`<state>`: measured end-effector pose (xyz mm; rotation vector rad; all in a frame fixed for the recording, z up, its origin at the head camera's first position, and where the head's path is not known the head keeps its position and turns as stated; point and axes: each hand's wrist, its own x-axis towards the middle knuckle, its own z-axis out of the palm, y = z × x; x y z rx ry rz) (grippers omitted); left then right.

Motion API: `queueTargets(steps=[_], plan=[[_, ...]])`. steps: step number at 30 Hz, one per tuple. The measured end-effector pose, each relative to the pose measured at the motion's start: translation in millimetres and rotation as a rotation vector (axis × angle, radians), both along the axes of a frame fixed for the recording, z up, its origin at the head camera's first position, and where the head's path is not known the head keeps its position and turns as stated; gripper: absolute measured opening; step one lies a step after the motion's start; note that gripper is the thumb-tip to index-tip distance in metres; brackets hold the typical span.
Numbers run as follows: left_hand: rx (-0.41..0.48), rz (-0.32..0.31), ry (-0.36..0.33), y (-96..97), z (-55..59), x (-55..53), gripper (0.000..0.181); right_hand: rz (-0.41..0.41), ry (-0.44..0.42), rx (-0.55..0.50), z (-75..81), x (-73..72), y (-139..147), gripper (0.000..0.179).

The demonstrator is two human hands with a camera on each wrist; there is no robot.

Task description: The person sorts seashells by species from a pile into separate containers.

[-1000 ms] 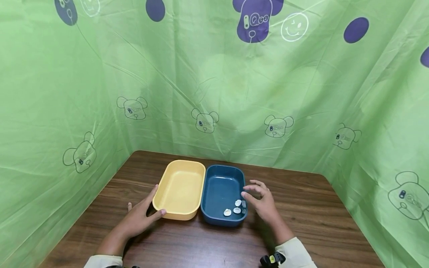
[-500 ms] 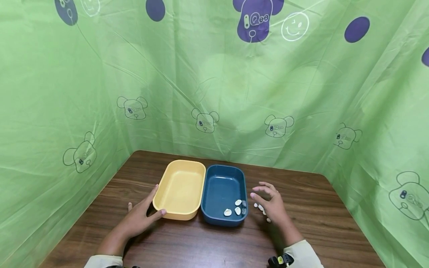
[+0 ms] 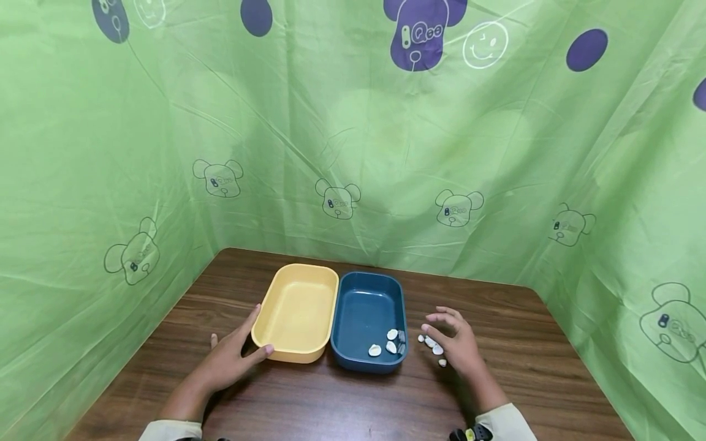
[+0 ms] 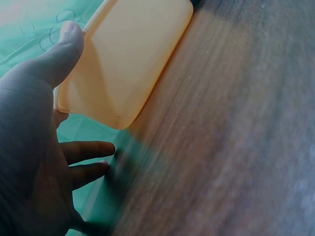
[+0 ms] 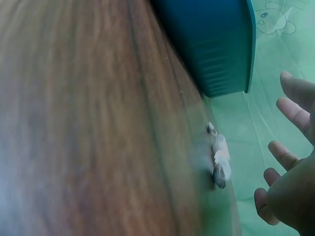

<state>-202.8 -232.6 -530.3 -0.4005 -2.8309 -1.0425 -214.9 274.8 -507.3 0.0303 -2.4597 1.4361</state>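
Observation:
My left hand (image 3: 226, 361) rests at the near left corner of a yellow rectangular tub (image 3: 295, 312), thumb at its front rim and fingers spread along its left side. My right hand (image 3: 458, 340) hovers over the table, right of a dark blue tub (image 3: 366, 306), its fingers loosely bent and apart with nothing between them. Below those fingers lie several small white shell-like pieces (image 3: 431, 343), beside the blue tub. Three more white pieces (image 3: 391, 347) sit in the blue tub's near right part. The right wrist view shows the loose pieces (image 5: 220, 160) apart from the fingertips.
Both tubs stand side by side on a brown wood-grain table (image 3: 331, 404). Faint grey reflections show on the blue tub's inner right wall. A green printed curtain (image 3: 386, 141) hangs behind the table and on both sides.
My right hand has drawn back rightward from the blue tub's edge, bringing the loose white pieces on the table into view. My left hand stays at the yellow tub.

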Motion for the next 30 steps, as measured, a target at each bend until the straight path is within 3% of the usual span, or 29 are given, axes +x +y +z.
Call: queueTargets(steps=[14, 30], plan=[[0.000, 0.004, -0.007, 0.4, 1.0, 0.7, 0.101, -0.030, -0.046, -0.042, -5.6, 6.6, 12.6, 0.033], [-0.003, 0.004, -0.007, 0.2, 0.7, -0.5, 0.101, -0.043, -0.065, 0.075, -33.4, 1.5, 25.8, 0.027]])
